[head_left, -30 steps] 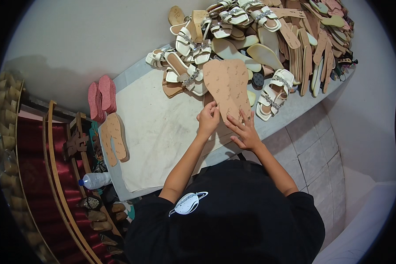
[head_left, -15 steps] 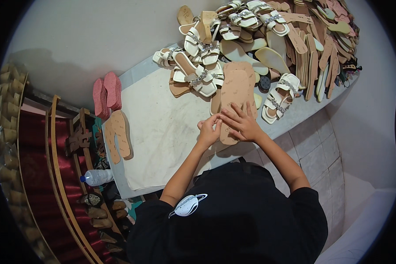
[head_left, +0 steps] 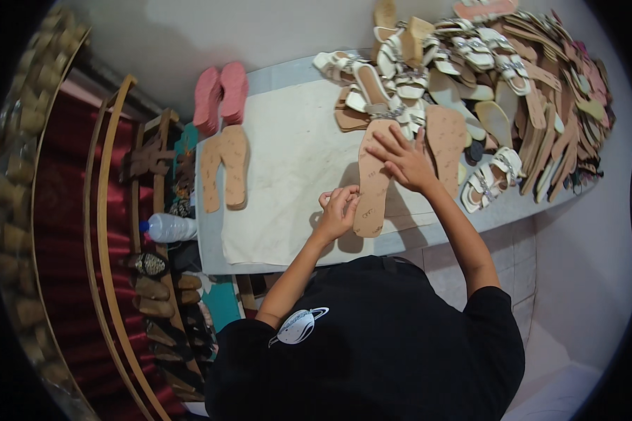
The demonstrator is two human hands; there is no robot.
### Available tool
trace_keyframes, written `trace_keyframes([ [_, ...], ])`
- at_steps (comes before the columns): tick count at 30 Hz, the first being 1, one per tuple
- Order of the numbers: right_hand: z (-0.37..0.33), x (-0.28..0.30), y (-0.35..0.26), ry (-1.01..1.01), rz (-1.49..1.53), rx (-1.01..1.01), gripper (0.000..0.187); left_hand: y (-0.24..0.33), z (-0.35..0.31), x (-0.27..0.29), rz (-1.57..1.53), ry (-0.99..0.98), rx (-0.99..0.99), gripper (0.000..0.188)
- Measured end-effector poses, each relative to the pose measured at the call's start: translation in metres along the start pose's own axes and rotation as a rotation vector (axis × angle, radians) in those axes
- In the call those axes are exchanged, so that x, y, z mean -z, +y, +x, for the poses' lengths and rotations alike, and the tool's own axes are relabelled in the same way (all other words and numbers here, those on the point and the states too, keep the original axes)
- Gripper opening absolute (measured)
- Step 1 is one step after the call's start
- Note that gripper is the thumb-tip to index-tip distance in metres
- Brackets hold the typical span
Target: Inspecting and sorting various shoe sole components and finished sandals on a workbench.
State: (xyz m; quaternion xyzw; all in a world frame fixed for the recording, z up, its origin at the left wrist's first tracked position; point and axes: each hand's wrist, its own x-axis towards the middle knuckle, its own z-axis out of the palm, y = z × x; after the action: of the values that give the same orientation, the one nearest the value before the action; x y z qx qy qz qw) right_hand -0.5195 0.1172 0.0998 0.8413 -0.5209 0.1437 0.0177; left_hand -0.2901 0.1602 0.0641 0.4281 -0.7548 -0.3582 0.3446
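A tan insole with small printed marks is in front of me, its shadow falling on the table. My left hand is closed at its left edge, fingertips curled against the lower half. My right hand lies over the insole's upper right side with fingers spread. To the right of that hand, another tan insole or stack of them rests on the table, partly covered by my wrist. Just beyond the held insole is a white strappy sandal among others.
The table has a pale cover. At its left stand pink soles and tan insoles. White sandals and a large heap of soles fill the right. A water bottle and a shoe rack are left of the table.
One insole has come off the tan stack, moving left of it between my hands. The whole view has shifted, so the table sits farther right.
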Motion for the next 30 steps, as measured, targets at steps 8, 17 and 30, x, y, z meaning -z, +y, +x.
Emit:
trace_keyframes([
  [8,0.078,-0.041,-0.086,0.259,0.054,-0.303,0.053,-0.048,-0.056,0.077,0.101,0.240,0.161,0.023],
  [17,0.103,-0.093,-0.233,0.056,0.284,-0.074,0.055,-0.121,-0.095,0.171,0.282,0.513,0.323,0.025],
  [30,0.158,-0.123,-0.333,-0.096,0.375,0.009,0.056,-0.210,-0.080,0.280,0.692,0.511,0.498,0.019],
])
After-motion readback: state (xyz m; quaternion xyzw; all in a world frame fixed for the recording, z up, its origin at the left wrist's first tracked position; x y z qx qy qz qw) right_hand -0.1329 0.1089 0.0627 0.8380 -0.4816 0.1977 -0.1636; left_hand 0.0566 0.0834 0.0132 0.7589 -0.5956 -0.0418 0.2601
